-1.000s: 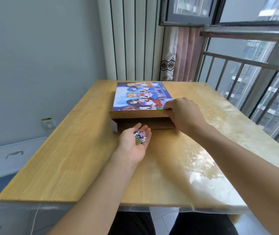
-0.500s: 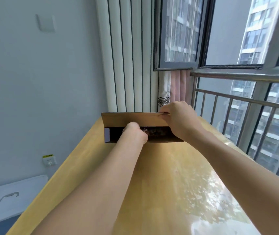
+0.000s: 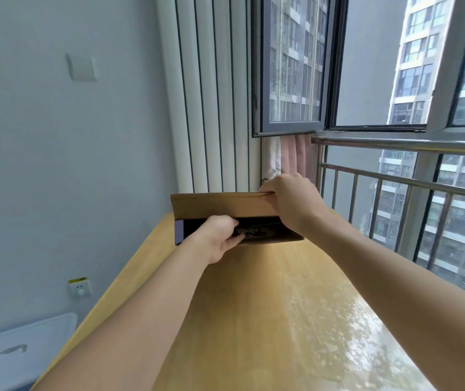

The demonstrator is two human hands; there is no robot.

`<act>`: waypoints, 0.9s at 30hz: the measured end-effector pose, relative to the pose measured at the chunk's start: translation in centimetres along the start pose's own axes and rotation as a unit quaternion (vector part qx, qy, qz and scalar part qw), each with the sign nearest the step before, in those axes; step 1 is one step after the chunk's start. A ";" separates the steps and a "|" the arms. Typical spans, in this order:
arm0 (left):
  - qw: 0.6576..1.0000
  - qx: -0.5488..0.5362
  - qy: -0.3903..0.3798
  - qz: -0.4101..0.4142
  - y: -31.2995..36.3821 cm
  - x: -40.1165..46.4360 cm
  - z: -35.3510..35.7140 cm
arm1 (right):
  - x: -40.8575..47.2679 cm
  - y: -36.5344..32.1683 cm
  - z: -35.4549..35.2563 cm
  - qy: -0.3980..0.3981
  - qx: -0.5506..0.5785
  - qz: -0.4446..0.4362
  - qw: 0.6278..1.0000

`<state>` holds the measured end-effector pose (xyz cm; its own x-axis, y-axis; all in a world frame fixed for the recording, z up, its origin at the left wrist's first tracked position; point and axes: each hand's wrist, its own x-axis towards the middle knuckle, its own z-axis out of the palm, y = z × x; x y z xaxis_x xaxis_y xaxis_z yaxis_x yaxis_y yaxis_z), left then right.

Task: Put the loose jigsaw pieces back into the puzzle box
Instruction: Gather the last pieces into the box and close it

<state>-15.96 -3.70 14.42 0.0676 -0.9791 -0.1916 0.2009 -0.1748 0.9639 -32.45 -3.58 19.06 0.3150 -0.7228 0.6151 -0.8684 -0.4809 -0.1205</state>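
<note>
From the head-worn camera, looking along a table toward a window, a person's two bare arms reached forward to a flat cardboard puzzle box [image 3: 222, 204] lying at the far end of the wooden table [image 3: 253, 306].

The right hand [image 3: 290, 201] pinched the brown end flap of the box at its right corner, thumb and fingers curled around the edge, and held the flap lifted so the dark opening faced the viewer.

The left hand [image 3: 220, 238] sat at that opening with its fingers reaching just inside. Whether those fingers were gripping anything or had let go could not be told, because the box mouth was dark. A mottled cluster just beyond the fingertips looked like jigsaw pieces [image 3: 253, 231] lying inside the box.

As a judgement, a handful of pieces seemed to be going into, or already resting in, the box. No loose pieces showed on the visible tabletop, so the task appeared close to finished, with closing the flap probably left; the near end of the table was out of view.

Around the scene: a pale wall with a switch plate [image 3: 81, 67] and a socket [image 3: 80, 287], a white storage bin lid [image 3: 22, 348] low on the left, a vertical radiator [image 3: 211, 94], pink curtains [image 3: 293, 153], an open window [image 3: 290, 66] and a metal railing [image 3: 395, 176]. Nothing stood between the hands and the box.
</note>
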 end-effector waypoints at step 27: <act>0.681 0.331 0.286 0.588 0.4 -1.1 -5.0 | 0.3 3.2 -2.3 0.262 0.026 -0.067 0.962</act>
<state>-11.09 -2.17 14.10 0.2082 -0.3160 0.9256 -0.7921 0.5007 0.3491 -35.99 -4.20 20.70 0.1750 -0.3102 0.9344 -0.8092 -0.5860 -0.0430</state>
